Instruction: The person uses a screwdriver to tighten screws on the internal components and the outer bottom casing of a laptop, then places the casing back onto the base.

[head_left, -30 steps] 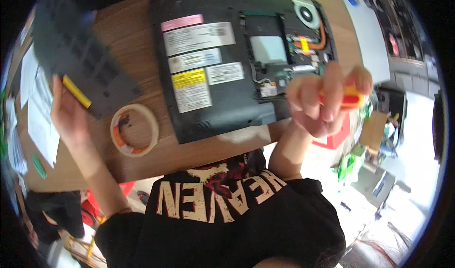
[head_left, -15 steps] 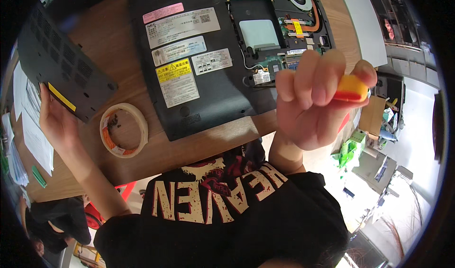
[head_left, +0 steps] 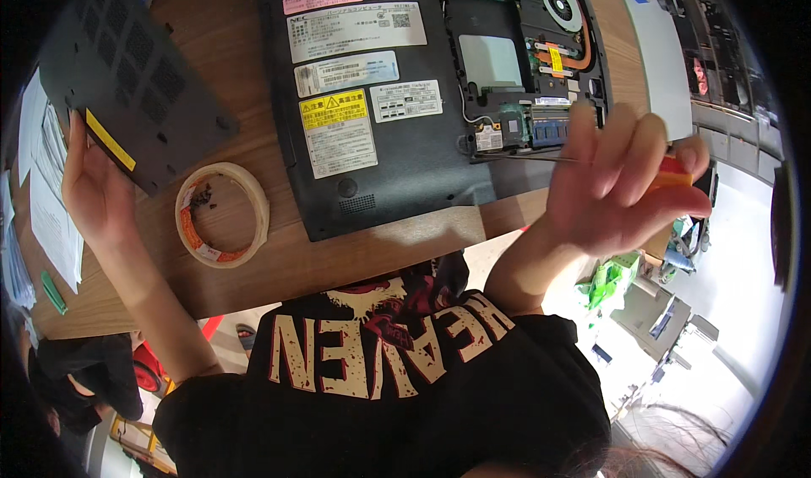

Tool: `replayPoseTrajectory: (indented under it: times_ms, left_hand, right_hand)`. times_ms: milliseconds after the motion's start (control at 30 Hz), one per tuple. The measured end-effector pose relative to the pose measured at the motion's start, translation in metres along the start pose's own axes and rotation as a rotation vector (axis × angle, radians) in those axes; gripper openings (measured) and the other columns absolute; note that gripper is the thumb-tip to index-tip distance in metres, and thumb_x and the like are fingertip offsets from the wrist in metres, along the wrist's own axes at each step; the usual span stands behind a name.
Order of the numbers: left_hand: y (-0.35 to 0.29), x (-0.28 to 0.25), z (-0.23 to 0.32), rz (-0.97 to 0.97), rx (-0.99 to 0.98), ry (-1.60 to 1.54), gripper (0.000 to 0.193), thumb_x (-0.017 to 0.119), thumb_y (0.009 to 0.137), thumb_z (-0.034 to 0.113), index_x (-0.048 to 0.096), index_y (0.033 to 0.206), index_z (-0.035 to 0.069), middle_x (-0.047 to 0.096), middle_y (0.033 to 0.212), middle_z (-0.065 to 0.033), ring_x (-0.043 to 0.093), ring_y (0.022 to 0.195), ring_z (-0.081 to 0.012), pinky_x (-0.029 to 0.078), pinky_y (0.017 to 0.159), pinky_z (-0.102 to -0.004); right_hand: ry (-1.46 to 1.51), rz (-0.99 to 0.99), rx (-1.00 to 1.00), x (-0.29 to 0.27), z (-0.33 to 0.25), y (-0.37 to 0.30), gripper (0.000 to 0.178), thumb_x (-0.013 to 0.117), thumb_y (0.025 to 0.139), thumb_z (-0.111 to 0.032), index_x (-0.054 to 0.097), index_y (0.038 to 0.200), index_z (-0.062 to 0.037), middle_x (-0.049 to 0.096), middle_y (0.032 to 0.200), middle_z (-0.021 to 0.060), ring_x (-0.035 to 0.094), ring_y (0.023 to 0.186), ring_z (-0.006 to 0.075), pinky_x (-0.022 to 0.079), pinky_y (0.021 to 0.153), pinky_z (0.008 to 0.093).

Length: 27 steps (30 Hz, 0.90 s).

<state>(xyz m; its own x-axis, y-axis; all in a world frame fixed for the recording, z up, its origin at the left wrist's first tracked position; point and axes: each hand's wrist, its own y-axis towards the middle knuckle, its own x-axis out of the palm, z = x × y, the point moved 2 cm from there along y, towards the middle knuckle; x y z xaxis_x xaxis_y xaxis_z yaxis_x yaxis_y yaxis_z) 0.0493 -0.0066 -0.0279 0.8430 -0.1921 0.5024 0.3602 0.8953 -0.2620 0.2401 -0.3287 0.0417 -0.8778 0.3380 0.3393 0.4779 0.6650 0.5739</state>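
Observation:
My left hand point(head_left: 103, 199) grips the near edge of a dark vented cover panel point(head_left: 193, 127), which is held tilted at the left. My right hand point(head_left: 612, 187) is raised at the right, closed around a screwdriver with a red and yellow handle point(head_left: 673, 174). Its thin shaft points left, over the near edge of an upside-down black laptop point(head_left: 414, 161). The laptop's opened bay shows a fan point(head_left: 560, 7), a copper heat pipe point(head_left: 583, 51) and circuit boards. My right fingers hide part of that bay, and I cannot tell whether the screwdriver tip touches the laptop.
A roll of tape point(head_left: 261, 216) lies on the wooden table point(head_left: 338, 263), with several small dark screws point(head_left: 203, 198) inside its ring. Papers point(head_left: 55, 199) and a green object point(head_left: 53, 293) are at the left edge. Another person point(head_left: 84, 377) is at the lower left.
My right hand has moved right and slightly down, and the screwdriver's shaft now shows. The laptop and cover panel sit a little further right in view; my left hand keeps its hold.

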Motion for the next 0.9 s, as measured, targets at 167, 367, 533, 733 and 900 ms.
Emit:
replayPoseTrajectory:
  times_ms: [167,367,533,733,900]
  left_hand:
    - [0.007,-0.017,0.005,0.033,0.020,0.009,0.032,0.041,0.096,0.014,0.045,0.122,-0.003,0.051,0.124,-0.0132,0.046,0.118,-0.0229,0.033,0.103,-0.0385]
    - [0.016,-0.028,0.005,-0.821,-0.300,-0.309,0.031,0.041,0.095,0.013,0.046,0.121,-0.003,0.051,0.124,-0.0131,0.045,0.119,-0.0226,0.032,0.103,-0.0377]
    - [0.017,-0.028,0.005,-0.809,-0.263,-0.293,0.030,0.041,0.095,0.013,0.047,0.119,-0.003,0.052,0.123,-0.0139,0.047,0.118,-0.0223,0.034,0.101,-0.0374]
    - [0.015,-0.026,0.004,-0.763,-0.234,-0.273,0.029,0.042,0.095,0.013,0.048,0.119,-0.004,0.055,0.119,-0.0139,0.049,0.114,-0.0220,0.037,0.100,-0.0370]
    - [0.016,-0.030,0.006,-0.737,-0.273,-0.276,0.029,0.040,0.095,0.012,0.048,0.119,-0.004,0.053,0.121,-0.0137,0.047,0.117,-0.0222,0.035,0.102,-0.0381]
  right_hand:
    - [-0.266,0.458,-0.090,0.010,-0.016,-0.020,0.039,0.054,0.083,-0.049,0.064,0.101,-0.0148,0.053,0.082,-0.0014,0.046,0.082,0.0137,0.034,0.084,0.0334]
    - [0.056,-0.130,0.067,0.010,-0.007,-0.002,0.015,0.055,0.089,-0.025,0.066,0.089,-0.0139,0.058,0.068,0.0018,0.043,0.050,0.0087,0.031,0.048,0.0240]
    - [0.460,-0.340,0.083,-0.008,0.005,0.010,0.016,0.053,0.091,-0.026,0.058,0.094,-0.0116,0.053,0.058,0.0001,0.034,0.035,0.0048,0.022,0.035,0.0198]
    - [0.349,-0.135,0.070,-0.010,0.000,0.007,0.024,0.066,0.082,-0.028,0.056,0.096,-0.0127,0.053,0.068,-0.0010,0.040,0.044,0.0057,0.029,0.039,0.0204]
    - [0.050,0.136,0.071,0.011,-0.011,-0.004,0.013,0.068,0.080,-0.026,0.061,0.083,-0.0155,0.056,0.083,0.0016,0.050,0.076,0.0111,0.041,0.066,0.0256]
